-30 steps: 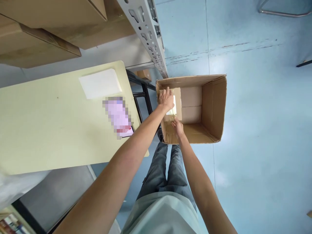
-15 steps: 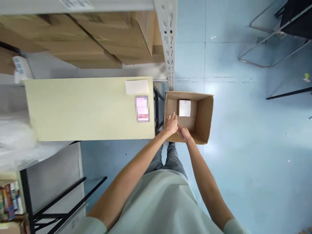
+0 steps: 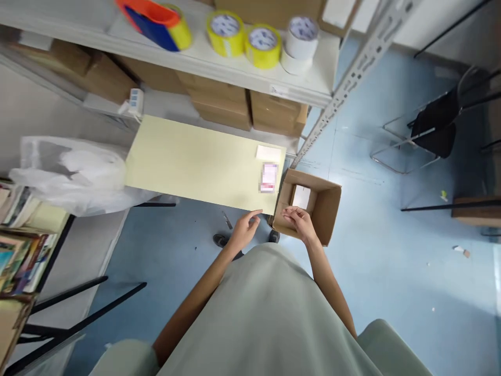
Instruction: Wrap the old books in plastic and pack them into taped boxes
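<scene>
My left hand (image 3: 245, 230) is beside the front edge of the pale yellow table (image 3: 203, 162), near its right corner. Its thumb and forefinger are apart, with nothing between them. Over the near part of an open cardboard box (image 3: 327, 211) is my right hand (image 3: 300, 222), its fingers curled together towards the left. Whether anything small is between those fingertips I cannot make out. Inside the box lies a small white-topped box (image 3: 301, 197), just beyond my right hand. A blurred-out pinkish item (image 3: 269, 177) and a white flat box (image 3: 268, 153) lie at the table's right end.
A metal shelf (image 3: 235, 73) behind the table carries yellow tape rolls (image 3: 225, 34), white rolls (image 3: 301, 39), an orange-and-blue tape dispenser (image 3: 156, 23) and cartons (image 3: 219, 102). White plastic bags (image 3: 78, 172) hang at left above books (image 3: 27, 261). A black chair (image 3: 434, 133) stands right.
My hands have come apart. The left has left the cardboard box, moving left to the table's edge; the right stays over the box. The view has tilted up, showing the upper shelf.
</scene>
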{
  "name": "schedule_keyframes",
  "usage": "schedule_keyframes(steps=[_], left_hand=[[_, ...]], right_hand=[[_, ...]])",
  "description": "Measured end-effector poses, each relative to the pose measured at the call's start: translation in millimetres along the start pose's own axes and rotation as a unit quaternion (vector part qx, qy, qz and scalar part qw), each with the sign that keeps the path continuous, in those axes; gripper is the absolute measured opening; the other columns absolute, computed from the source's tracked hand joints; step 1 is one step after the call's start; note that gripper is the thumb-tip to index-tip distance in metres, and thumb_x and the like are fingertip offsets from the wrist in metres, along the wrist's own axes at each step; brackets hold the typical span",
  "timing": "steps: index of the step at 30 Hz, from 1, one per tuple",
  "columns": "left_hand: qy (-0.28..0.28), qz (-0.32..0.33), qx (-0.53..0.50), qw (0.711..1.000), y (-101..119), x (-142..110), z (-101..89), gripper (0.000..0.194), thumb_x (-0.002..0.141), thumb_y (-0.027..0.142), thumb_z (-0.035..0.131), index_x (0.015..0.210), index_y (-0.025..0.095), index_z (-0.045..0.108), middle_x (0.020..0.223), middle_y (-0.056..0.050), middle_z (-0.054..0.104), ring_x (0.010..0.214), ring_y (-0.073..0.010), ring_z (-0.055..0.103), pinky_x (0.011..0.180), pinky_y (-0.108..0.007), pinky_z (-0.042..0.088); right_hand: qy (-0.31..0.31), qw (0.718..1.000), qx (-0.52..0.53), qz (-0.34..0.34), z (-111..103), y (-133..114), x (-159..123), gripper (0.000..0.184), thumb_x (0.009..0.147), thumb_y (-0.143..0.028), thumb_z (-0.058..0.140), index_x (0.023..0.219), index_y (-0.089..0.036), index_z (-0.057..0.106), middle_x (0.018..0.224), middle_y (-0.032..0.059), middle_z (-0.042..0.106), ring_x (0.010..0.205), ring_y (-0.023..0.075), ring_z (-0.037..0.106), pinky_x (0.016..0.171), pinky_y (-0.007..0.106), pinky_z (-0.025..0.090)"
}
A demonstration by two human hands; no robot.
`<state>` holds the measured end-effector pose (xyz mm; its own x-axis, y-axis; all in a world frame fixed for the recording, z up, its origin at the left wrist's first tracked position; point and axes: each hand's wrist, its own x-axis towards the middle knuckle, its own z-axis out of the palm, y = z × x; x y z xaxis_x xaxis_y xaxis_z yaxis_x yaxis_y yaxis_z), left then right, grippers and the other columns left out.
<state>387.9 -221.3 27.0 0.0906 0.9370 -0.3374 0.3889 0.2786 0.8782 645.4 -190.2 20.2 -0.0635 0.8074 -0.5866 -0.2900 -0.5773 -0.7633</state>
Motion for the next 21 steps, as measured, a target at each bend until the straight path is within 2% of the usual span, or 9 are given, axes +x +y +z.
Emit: schedule_keyframes(steps=[2, 5, 11, 13, 16, 18, 21], left_hand=[[0.044, -0.013, -0.041, 0.998, -2.0, -21.8, -44.9, 0.046, 0.107, 0.048, 0.057, 0.138, 0.022, 0.078, 0.130, -0.012, 0.082, 0.101, -0.0239, 0.077, 0.096, -0.038, 0.064], [0.121, -0.024, -0.094, 0.988, -13.8, -59.1, -112.9, 0.047, 0.104, 0.055, 0.062, 0.134, 0.024, 0.081, 0.123, -0.009, 0.083, 0.094, -0.0225, 0.076, 0.089, -0.035, 0.064], [0.253, -0.050, -0.177, 0.950, -62.8, -133.8, -238.2, 0.041, 0.102, 0.054, 0.065, 0.129, 0.029, 0.083, 0.112, -0.006, 0.084, 0.082, -0.0222, 0.075, 0.075, -0.035, 0.064], [0.296, -0.044, -0.187, 0.936, -80.5, -153.5, -277.0, 0.039, 0.102, 0.051, 0.064, 0.128, 0.029, 0.083, 0.117, -0.006, 0.084, 0.087, -0.0232, 0.077, 0.077, -0.036, 0.065], [0.358, -0.028, -0.184, 0.915, -106.4, -177.5, -332.8, 0.034, 0.103, 0.046, 0.063, 0.125, 0.028, 0.082, 0.131, -0.007, 0.084, 0.107, -0.0251, 0.079, 0.093, -0.039, 0.066], [0.392, -0.029, -0.185, 0.901, -123.9, -190.5, -366.3, 0.034, 0.104, 0.045, 0.062, 0.126, 0.027, 0.082, 0.138, -0.008, 0.082, 0.117, -0.0260, 0.078, 0.100, -0.040, 0.065], [0.436, -0.041, -0.198, 0.877, -150.2, -205.6, -407.4, 0.036, 0.105, 0.045, 0.062, 0.128, 0.024, 0.080, 0.142, -0.011, 0.080, 0.123, -0.0276, 0.077, 0.101, -0.041, 0.065]], right_hand=[[-0.027, 0.999, -0.027, -0.029, 44.4, -9.9, -12.2, 0.043, 0.076, -0.061, 0.100, 0.091, -0.025, 0.082, 0.104, 0.0074, 0.086, 0.108, 0.0276, 0.083, 0.111, 0.043, 0.064], [-0.066, 0.993, -0.081, -0.057, 122.2, -16.7, -26.3, 0.045, 0.079, -0.065, 0.097, 0.092, -0.024, 0.082, 0.104, 0.0085, 0.085, 0.106, 0.0278, 0.082, 0.105, 0.043, 0.065], [-0.134, 0.965, -0.195, -0.112, 288.9, -0.5, -41.8, 0.043, 0.087, -0.069, 0.087, 0.092, -0.027, 0.081, 0.102, 0.0096, 0.084, 0.107, 0.0303, 0.080, 0.104, 0.048, 0.065], [-0.164, 0.952, -0.228, -0.121, 341.5, 11.4, -44.0, 0.041, 0.089, -0.068, 0.085, 0.091, -0.028, 0.080, 0.100, 0.0090, 0.084, 0.106, 0.0310, 0.081, 0.102, 0.048, 0.066], [-0.200, 0.937, -0.254, -0.129, 414.4, 31.7, -46.8, 0.040, 0.090, -0.067, 0.084, 0.091, -0.028, 0.077, 0.097, 0.0072, 0.081, 0.104, 0.0305, 0.082, 0.098, 0.047, 0.066], [-0.228, 0.928, -0.267, -0.127, 457.7, 44.6, -48.7, 0.039, 0.091, -0.065, 0.085, 0.091, -0.027, 0.077, 0.096, 0.0062, 0.080, 0.102, 0.0295, 0.082, 0.097, 0.046, 0.067], [-0.278, 0.908, -0.292, -0.114, 514.7, 61.0, -47.8, 0.039, 0.091, -0.065, 0.085, 0.091, -0.027, 0.078, 0.094, 0.0060, 0.080, 0.100, 0.0290, 0.082, 0.096, 0.045, 0.067]])
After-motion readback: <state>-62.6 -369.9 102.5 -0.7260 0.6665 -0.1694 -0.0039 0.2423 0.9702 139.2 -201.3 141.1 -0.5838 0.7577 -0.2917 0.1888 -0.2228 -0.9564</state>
